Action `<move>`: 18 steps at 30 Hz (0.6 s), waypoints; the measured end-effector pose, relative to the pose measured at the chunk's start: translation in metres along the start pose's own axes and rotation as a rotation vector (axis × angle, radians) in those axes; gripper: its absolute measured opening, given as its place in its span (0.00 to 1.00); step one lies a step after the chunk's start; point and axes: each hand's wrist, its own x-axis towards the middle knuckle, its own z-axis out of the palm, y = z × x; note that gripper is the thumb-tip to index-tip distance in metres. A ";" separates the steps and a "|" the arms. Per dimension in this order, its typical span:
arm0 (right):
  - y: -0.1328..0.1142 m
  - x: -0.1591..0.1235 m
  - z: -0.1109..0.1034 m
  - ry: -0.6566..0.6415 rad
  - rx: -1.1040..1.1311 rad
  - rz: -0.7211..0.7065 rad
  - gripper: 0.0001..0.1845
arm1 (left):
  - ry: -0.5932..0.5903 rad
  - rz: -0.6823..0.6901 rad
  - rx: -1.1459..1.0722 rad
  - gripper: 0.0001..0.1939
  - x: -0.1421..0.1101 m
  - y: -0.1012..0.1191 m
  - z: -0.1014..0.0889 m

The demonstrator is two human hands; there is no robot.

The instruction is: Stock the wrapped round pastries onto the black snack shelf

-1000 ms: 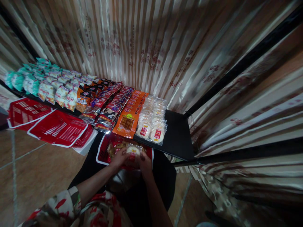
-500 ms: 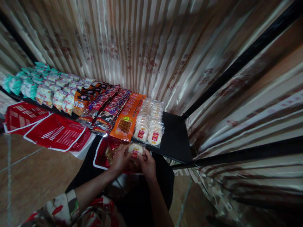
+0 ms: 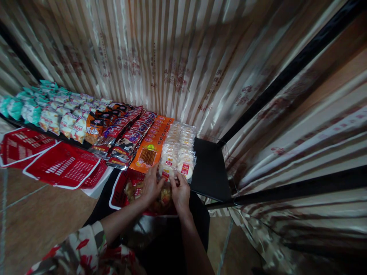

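Observation:
Between both hands is a clear packet of round white crackers (image 3: pixel 165 174) with a red label, held at the front end of the left row of like packets. My left hand (image 3: pixel 151 186) has its fingers closed on the packet's left edge. On the opposite edge, my right hand (image 3: pixel 181 192) pinches it with thumb and fingers. Just right of it, another cracker packet (image 3: pixel 185 167) heads the second row on the black shelf (image 3: pixel 210 168). Below my hands, a red basket with a white rim (image 3: pixel 111 196) rests on my lap, holding brownish packaged items (image 3: pixel 165 195), partly hidden.
Leftward along the shelf stand orange flat bags (image 3: pixel 156 141), dark red and purple bags (image 3: pixel 130 135), orange-black bags (image 3: pixel 94 128), white bags (image 3: pixel 69 124) and teal bags (image 3: pixel 30 110). Red baskets (image 3: pixel 64 162) sit below at left. A black post (image 3: pixel 252 103) rises at right before striped curtains (image 3: pixel 177 61).
Both hands have moved the cracker packet forward from above the basket to the front of the left row. The view has shifted slightly.

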 end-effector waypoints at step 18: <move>0.010 0.019 -0.006 0.095 -0.354 -0.186 0.21 | 0.044 0.162 0.202 0.36 0.011 -0.002 0.032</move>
